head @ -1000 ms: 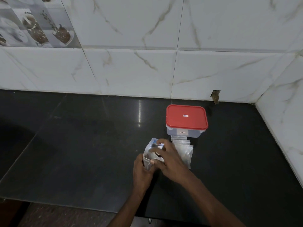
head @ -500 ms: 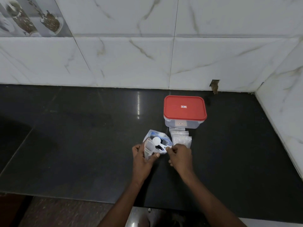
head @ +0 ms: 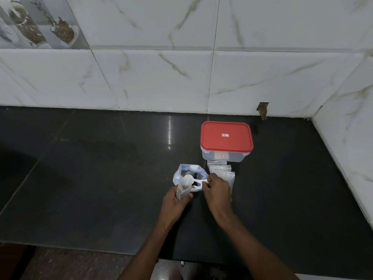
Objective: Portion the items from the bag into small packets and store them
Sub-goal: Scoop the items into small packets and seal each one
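One open bag [head: 193, 169] sits on the black counter [head: 96, 178], near its front edge. Left hand [head: 173, 206] grips a small packet [head: 181, 193] upright, fingers curled round it, touching the bag's front. Right hand [head: 218, 191] pinches the handle of a white spoon [head: 187, 180], whose bowl lies over the packet's mouth. Empty packets [head: 221, 171] lie just right of the bag; behind them stands a red-lidded container [head: 226, 138].
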